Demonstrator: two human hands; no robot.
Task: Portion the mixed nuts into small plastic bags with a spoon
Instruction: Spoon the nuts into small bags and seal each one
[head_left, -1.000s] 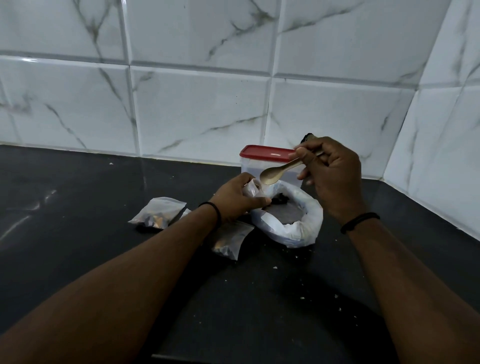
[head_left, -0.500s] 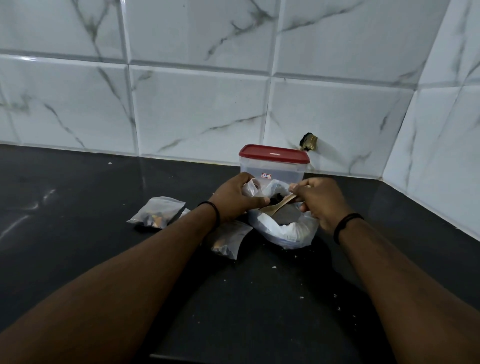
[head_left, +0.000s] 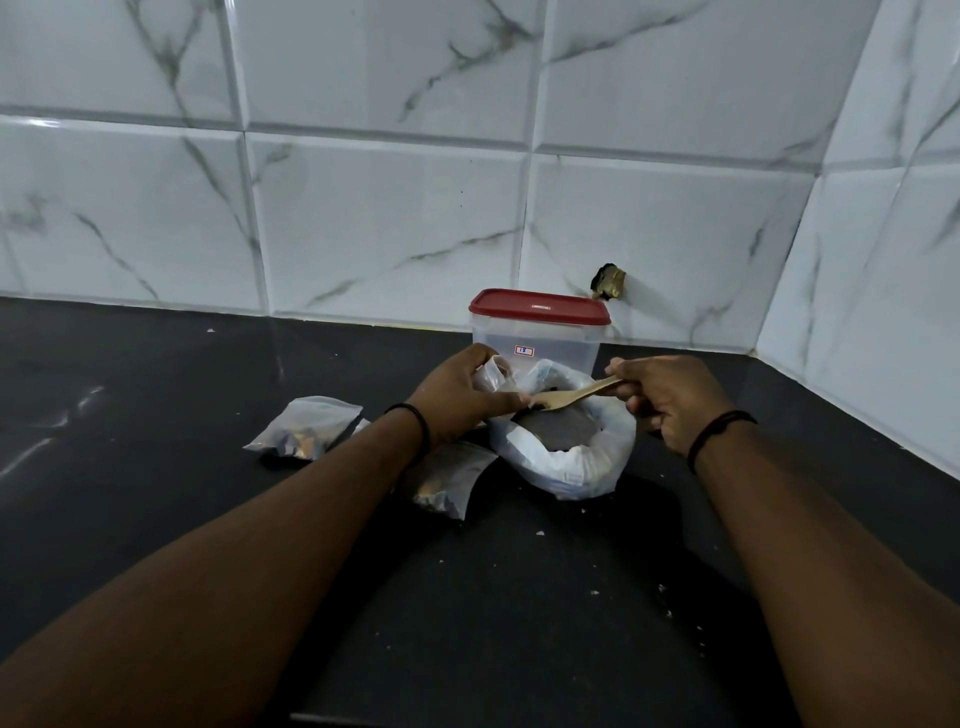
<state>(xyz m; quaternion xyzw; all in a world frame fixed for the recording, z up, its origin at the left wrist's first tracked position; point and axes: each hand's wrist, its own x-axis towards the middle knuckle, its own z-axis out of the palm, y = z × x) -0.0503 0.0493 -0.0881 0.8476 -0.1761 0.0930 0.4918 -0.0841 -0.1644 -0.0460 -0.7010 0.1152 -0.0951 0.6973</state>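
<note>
A large white plastic bag with its rim rolled down holds dark mixed nuts and sits on the black counter. My right hand grips the handle of a wooden spoon, whose bowl dips into the nuts at the bag's left side. My left hand pinches a small clear plastic bag held upright at the big bag's left rim. Two filled small bags lie on the counter: one at the left, another partly under my left forearm.
A clear container with a red lid stands behind the big bag against the marble-tiled wall. A small brass fitting sticks out of the wall above it. Crumbs dot the black counter. The wall corner closes in at the right.
My right hand came down from in front of the container and lowered the spoon into the big bag. My left hand kept its hold on the small bag.
</note>
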